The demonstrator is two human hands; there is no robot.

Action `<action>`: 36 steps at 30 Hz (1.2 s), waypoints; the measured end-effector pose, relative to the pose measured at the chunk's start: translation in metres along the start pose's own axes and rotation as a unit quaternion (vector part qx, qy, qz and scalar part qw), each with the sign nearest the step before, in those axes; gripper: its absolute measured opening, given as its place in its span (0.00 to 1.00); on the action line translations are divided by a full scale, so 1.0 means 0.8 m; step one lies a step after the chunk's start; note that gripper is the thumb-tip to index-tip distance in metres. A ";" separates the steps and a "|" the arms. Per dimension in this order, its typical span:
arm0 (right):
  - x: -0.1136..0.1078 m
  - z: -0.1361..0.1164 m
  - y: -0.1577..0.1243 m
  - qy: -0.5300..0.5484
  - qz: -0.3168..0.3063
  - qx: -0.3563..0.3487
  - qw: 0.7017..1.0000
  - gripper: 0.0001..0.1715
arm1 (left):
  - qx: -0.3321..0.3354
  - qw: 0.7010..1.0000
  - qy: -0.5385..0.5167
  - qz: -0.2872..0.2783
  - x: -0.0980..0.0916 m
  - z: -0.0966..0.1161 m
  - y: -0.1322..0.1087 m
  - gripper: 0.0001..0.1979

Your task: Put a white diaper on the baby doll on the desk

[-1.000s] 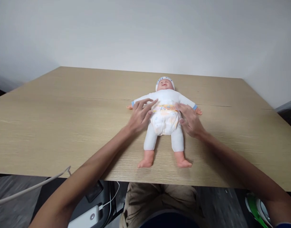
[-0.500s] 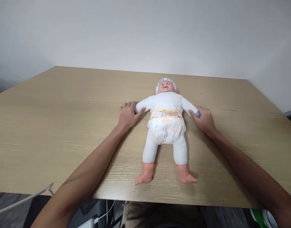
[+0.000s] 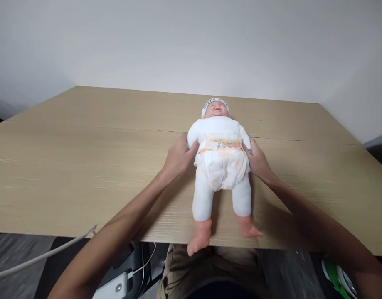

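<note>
A baby doll [image 3: 220, 126] in a white body, with bare pink feet and a lettered white cap, lies face up over the table. Round its waist is a printed diaper [image 3: 223, 166] with an orange band in front. My left hand [image 3: 181, 154] is closed on the doll's arm at the left, thumb on top against the diaper's side. On the other side my right hand [image 3: 257, 158] grips the other arm near its blue cuff. Both hands' fingertips are partly hidden behind the doll. One foot reaches over the table's front edge.
The wooden table [image 3: 85, 166] runs back to a pale wall [image 3: 191, 45]. A white cable [image 3: 44, 253] crosses at the lower left near my forearm. Below the table edge are a white device [image 3: 112, 288] with a plugged cord and a green-and-white object [image 3: 336, 278].
Both hands have come inward, bringing the doll's arms down against its sides. The doll has tilted slightly, and its feet have moved to the right. My view has shifted a little.
</note>
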State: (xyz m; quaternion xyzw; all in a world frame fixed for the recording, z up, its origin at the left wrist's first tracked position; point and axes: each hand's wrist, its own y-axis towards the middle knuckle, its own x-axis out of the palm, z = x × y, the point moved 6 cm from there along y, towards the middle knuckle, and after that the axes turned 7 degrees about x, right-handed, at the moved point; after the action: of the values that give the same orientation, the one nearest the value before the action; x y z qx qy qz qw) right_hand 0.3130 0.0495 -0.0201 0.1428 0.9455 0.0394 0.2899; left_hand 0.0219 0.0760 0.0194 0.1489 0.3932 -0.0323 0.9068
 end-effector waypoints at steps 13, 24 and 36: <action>-0.155 -0.037 -0.183 -0.003 -0.184 -0.082 0.979 0.26 | 0.084 0.992 -0.092 -0.032 -0.001 0.060 -0.372 0.21; -0.080 0.017 -0.348 -0.016 -0.388 -0.117 0.914 0.29 | 0.055 0.972 -0.078 -0.217 0.006 0.002 -0.589 0.22; -0.059 0.118 -0.360 -0.047 -0.274 0.020 0.960 0.22 | 0.016 0.948 0.086 -0.306 -0.007 0.015 -0.548 0.32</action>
State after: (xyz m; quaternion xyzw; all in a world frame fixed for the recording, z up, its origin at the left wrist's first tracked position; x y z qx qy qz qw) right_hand 0.3319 -0.2402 -0.1182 -0.1142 0.9345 -0.0676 0.3303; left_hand -0.0507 -0.3459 -0.0761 0.0378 0.4958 -0.3014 0.8136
